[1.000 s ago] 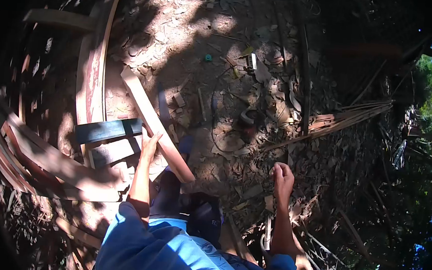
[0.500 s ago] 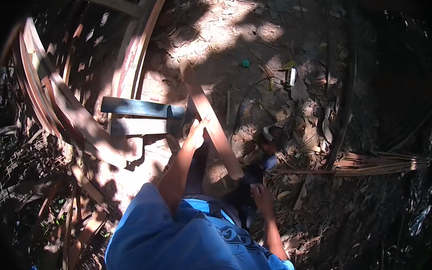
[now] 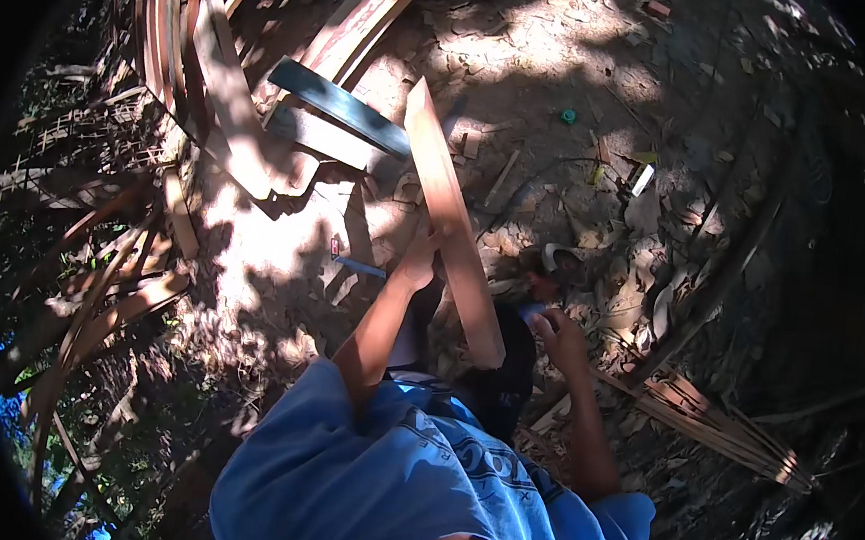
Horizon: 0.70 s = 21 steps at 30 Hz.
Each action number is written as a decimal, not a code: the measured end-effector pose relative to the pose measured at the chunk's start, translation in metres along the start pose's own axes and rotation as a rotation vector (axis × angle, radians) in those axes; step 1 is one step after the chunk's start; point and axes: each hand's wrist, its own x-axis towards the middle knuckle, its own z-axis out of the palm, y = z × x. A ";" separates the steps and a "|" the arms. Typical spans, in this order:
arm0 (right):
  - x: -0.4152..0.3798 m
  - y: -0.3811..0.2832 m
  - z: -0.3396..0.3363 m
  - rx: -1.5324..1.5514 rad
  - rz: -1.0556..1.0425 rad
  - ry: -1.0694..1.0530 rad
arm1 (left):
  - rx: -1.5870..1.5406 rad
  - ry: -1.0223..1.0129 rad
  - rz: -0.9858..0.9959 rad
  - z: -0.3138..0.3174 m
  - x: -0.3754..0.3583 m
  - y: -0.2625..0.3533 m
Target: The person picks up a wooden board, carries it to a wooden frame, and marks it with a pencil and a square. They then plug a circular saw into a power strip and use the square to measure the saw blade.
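A flat reddish-brown wooden board (image 3: 454, 226) slants in front of my legs, its pointed far end beyond my hands and its near end close to my shirt. My left hand (image 3: 419, 257) grips the board's left edge near the middle. To the right of the board's near end, my right hand (image 3: 559, 337) is raised with its fingers curled in; whatever may be between them is too small to make out. Left of the board's far end, a dark blue-green plank (image 3: 339, 105) lies over a paler block (image 3: 323, 138).
Long bent strips of wood (image 3: 211, 64) lie at the upper left. A blue-handled tool (image 3: 360, 267) is on the ground left of my left hand. A green round object (image 3: 569, 116) and a small white piece (image 3: 643, 180) lie ahead. Split strips (image 3: 713, 420) are at the right.
The view has turned, and the surroundings appear rotated clockwise. The board now stands more upright in view, still in my left hand. My right hand has risen and moved slightly right.
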 end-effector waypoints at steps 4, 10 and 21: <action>0.004 -0.023 0.013 -0.025 -0.025 0.022 | 0.009 0.017 0.003 -0.015 -0.019 0.017; 0.005 -0.062 0.084 -0.041 0.037 -0.017 | 0.154 0.055 -0.081 -0.067 -0.018 0.064; -0.040 -0.096 0.140 0.361 0.252 -0.028 | 0.193 0.085 -0.067 -0.092 0.020 0.088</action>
